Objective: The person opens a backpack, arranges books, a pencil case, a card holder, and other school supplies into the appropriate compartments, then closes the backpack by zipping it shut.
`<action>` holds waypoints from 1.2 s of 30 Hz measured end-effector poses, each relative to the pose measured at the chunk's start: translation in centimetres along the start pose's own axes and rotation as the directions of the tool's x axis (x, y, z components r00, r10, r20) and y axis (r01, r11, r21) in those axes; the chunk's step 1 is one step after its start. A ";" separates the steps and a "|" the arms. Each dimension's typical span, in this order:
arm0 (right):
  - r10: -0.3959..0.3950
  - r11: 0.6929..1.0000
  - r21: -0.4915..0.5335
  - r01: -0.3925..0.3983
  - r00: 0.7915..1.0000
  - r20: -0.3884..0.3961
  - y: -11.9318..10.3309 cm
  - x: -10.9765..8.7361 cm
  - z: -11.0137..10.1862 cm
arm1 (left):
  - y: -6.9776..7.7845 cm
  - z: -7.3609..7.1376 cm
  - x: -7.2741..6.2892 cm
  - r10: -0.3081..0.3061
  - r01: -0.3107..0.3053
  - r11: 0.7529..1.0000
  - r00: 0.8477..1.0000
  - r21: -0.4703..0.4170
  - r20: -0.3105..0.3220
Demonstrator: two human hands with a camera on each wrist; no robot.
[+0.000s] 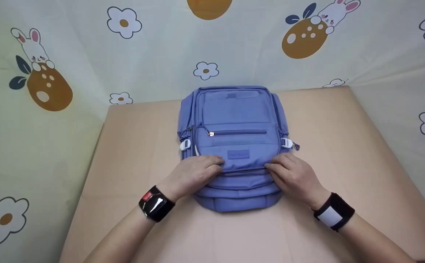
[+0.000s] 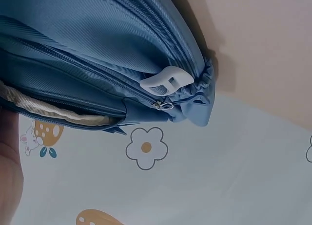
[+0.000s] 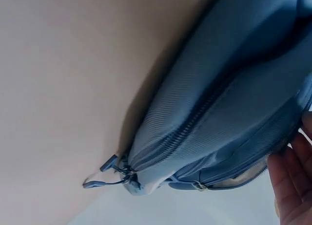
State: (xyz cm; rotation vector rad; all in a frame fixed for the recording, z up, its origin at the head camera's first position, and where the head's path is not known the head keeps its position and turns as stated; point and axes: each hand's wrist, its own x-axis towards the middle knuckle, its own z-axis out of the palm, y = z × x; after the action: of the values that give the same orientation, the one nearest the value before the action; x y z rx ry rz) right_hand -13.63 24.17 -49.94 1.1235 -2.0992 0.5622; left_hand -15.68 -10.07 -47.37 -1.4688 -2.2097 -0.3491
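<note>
A blue backpack lies front side up on the table, its logo patch just beyond my hands. My left hand grips the near left edge of its front panel, fingertips on the fabric. On the right, my right hand pinches the same edge between thumb and fingers. A side of the front pocket gapes along its zipper, showing beige lining in the left wrist view. Only part of my left palm shows there. In the right wrist view, fingers hold the panel's rim.
White buckles sit on both sides of the backpack. A horizontal zipper with a metal pull crosses its front. The tan tabletop extends around it, and a curtain printed with rabbits and flowers stands behind and beside the table.
</note>
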 end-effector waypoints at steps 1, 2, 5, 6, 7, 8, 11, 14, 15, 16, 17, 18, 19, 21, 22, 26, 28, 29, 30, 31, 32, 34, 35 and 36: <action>-0.003 1.000 -0.005 0.003 1.000 0.008 0.0 -0.1 0.1 | 0.0 0.1 0.0 -0.002 0.002 1.000 1.000 0.006 0.003; -0.006 1.000 -0.011 0.006 1.000 0.015 0.0 -0.2 0.1 | 0.1 0.2 0.0 -0.006 0.006 1.000 1.000 0.011 0.007; -0.009 1.000 -0.016 0.009 1.000 0.028 0.0 -0.2 0.1 | 0.2 0.4 0.2 -0.023 0.023 0.999 1.000 0.029 0.021; -0.008 1.000 -0.014 0.009 1.000 0.030 0.0 -0.2 0.0 | 0.3 0.5 0.3 -0.030 0.030 0.999 0.999 0.031 0.023; -0.007 1.000 -0.008 0.007 1.000 0.030 0.0 -0.1 -0.1 | 0.3 0.5 0.4 -0.040 0.039 0.999 0.999 0.034 0.025; -0.005 1.000 0.003 0.005 1.000 0.026 0.0 0.0 -0.1 | 0.4 0.5 0.5 -0.051 0.050 0.998 0.998 0.031 0.027; 0.037 0.999 0.034 -0.037 0.999 0.002 0.4 0.5 -0.6 | 0.4 0.5 0.6 -0.072 0.071 0.997 0.997 0.024 0.021; 0.159 0.987 0.042 -0.158 0.987 -0.026 1.6 0.9 -1.2 | 0.4 0.6 0.7 -0.082 0.082 0.996 0.997 0.020 0.012; 0.221 0.975 0.037 -0.220 0.975 -0.027 2.1 1.1 -1.4 | 0.4 0.5 0.7 -0.086 0.086 0.996 0.996 0.018 0.013; 0.289 0.957 0.033 -0.288 0.957 -0.022 2.8 1.3 -1.6 | 0.5 0.4 0.8 -0.094 0.094 0.995 0.995 0.016 0.019; 0.362 0.932 0.028 -0.362 0.932 -0.006 3.5 1.5 -1.7 | 0.7 0.3 1.0 -0.106 0.106 0.994 0.994 0.015 0.033; 0.432 0.901 0.027 -0.432 0.902 0.013 4.2 1.8 -1.9 | 0.9 0.1 1.3 -0.124 0.124 0.992 0.991 0.014 0.051; 0.499 0.866 0.027 -0.500 0.866 0.042 4.9 2.0 -1.9 | 1.1 -0.2 1.8 -0.146 0.145 0.989 0.986 0.016 0.076; 0.610 0.787 0.026 -0.616 0.784 0.119 6.3 2.4 -2.0 | 1.7 -0.7 2.9 -0.203 0.201 0.979 0.969 0.029 0.144; 0.651 0.749 0.025 -0.662 0.742 0.161 6.9 2.7 -1.9 | 2.0 -1.0 3.6 -0.230 0.226 0.973 0.957 0.043 0.177; 0.734 0.615 0.061 -0.786 0.599 0.320 8.7 3.4 -1.6 | 2.9 -1.6 6.6 -0.297 0.280 0.955 0.915 0.099 0.272; 0.741 0.568 0.096 -0.818 0.558 0.373 9.2 3.6 -1.2 | 3.1 -1.5 8.1 -0.298 0.274 0.954 0.909 0.122 0.291; 0.740 0.547 0.115 -0.829 0.543 0.396 9.4 3.7 -1.0 | 3.1 -1.4 8.8 -0.298 0.272 0.954 0.907 0.126 0.298; 0.737 0.532 0.133 -0.836 0.535 0.413 9.6 3.7 -0.8 | 3.2 -1.2 9.5 -0.296 0.270 0.955 0.905 0.126 0.305; 0.733 0.524 0.150 -0.839 0.533 0.422 9.7 3.8 -0.6 | 3.2 -0.9 10.1 -0.295 0.268 0.955 0.904 0.125 0.309; 0.732 0.518 0.160 -0.840 0.532 0.425 9.7 3.8 -0.3 | 3.2 -0.6 10.7 -0.288 0.262 0.957 0.904 0.122 0.315; 0.734 0.511 0.175 -0.841 0.533 0.421 9.8 4.0 0.1 | 3.1 0.2 11.6 -0.281 0.256 0.959 0.899 0.119 0.335; 0.736 0.512 0.178 -0.840 0.536 0.413 9.8 4.0 0.3 | 3.0 0.6 11.9 -0.275 0.249 0.961 0.898 0.118 0.343; 0.739 0.516 0.179 -0.838 0.541 0.402 9.8 4.1 0.5 | 2.9 1.0 12.1 -0.272 0.245 0.962 0.896 0.121 0.351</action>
State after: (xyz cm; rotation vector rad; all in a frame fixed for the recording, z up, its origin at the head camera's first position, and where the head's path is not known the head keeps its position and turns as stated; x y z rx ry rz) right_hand -23.70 26.80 -47.84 0.2879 -2.8197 1.3325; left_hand -17.17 1.18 -42.23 -1.2807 -2.6947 -0.0760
